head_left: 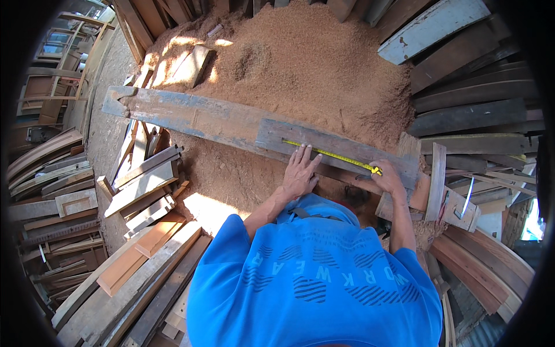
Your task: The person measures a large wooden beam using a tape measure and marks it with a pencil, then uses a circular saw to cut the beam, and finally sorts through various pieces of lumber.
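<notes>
A yellow tape measure (341,157) is drawn out along a short weathered board (272,132), which lies over the right part of a long worn plank (196,111). My right hand (388,177) is closed around the tape's body at the right end, and the fingers cover most of that body. Farther left, my left hand (300,170) lies with its fingers stretched over the board's near edge, the fingertips beside the blade. The blade's free end rests on the board just left of those fingertips.
Sawdust (300,63) is heaped beyond the plank. A pale board (435,32) leans among dark planks at the far right. Stacked timber (133,277) lies at the near left, with offcuts (144,185) above it. More curved boards (480,266) are at the near right.
</notes>
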`<action>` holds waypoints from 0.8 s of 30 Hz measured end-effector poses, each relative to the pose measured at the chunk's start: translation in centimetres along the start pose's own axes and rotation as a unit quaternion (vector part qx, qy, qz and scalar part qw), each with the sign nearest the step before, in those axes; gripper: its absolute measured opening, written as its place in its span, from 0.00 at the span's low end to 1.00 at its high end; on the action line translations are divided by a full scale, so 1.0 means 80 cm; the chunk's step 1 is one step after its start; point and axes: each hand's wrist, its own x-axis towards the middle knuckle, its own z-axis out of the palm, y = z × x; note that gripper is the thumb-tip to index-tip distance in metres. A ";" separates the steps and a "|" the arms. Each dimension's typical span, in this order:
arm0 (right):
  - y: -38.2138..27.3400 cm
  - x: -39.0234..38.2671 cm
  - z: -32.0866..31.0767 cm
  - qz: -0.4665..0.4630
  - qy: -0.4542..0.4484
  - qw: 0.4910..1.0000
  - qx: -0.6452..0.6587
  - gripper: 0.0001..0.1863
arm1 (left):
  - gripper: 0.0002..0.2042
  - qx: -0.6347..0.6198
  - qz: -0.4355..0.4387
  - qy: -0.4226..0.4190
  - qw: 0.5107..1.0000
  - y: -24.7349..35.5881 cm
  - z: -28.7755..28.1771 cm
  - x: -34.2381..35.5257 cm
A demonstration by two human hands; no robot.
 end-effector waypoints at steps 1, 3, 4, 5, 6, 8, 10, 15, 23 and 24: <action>-0.001 0.000 -0.001 0.002 -0.002 1.000 -0.003 0.21 | 0.41 0.005 -0.006 -0.009 1.000 0.004 0.006 0.003; -0.003 0.001 -0.004 0.006 -0.006 1.000 -0.009 0.21 | 0.44 0.014 -0.020 -0.026 0.999 0.010 0.017 0.004; -0.004 0.001 -0.005 0.015 -0.010 1.000 -0.012 0.21 | 0.44 0.014 -0.031 -0.031 0.999 0.010 0.021 0.005; -0.008 0.001 -0.005 0.025 -0.013 1.000 -0.014 0.21 | 0.44 0.016 -0.041 -0.036 0.998 0.009 0.022 0.008; -0.009 0.001 -0.005 0.034 -0.016 0.999 -0.015 0.21 | 0.44 0.018 -0.050 -0.040 0.998 0.007 0.022 0.011; -0.008 0.002 -0.004 0.033 -0.023 0.999 -0.023 0.22 | 0.44 0.031 -0.043 -0.046 0.998 0.001 0.023 0.012; -0.002 0.002 -0.001 0.032 -0.022 0.999 -0.028 0.22 | 0.44 0.043 -0.041 -0.049 0.997 -0.004 0.024 0.012; -0.009 -0.009 -0.005 0.052 -0.009 0.999 -0.014 0.24 | 0.44 0.077 -0.060 -0.031 0.995 -0.002 0.037 0.019; 0.058 -0.058 -0.040 0.117 0.030 0.992 -0.023 0.26 | 0.33 0.167 -0.093 -0.019 0.981 0.014 0.036 0.040; 0.079 -0.070 -0.051 0.123 0.034 0.991 -0.026 0.26 | 0.33 0.170 -0.104 -0.024 0.980 0.016 0.036 0.040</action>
